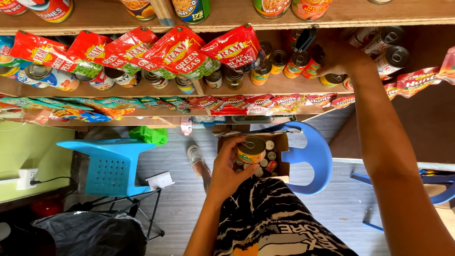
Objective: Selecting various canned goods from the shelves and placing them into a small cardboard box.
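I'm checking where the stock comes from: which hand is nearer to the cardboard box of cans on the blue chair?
The left. The left hand holds a can right over the cardboard box. The right hand is far above it, up at the shelf cans.

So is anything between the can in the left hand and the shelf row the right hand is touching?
Nothing visible. The left hand holds the can over the cardboard box; open air separates it from the shelf cans at the right hand.

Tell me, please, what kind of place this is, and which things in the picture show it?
Probably a small grocery shop. Wooden shelves carry rows of cans, with red snack packets hanging along their edges. The left hand holds a can above a cardboard box of more cans, while the right hand reaches the shelved cans.
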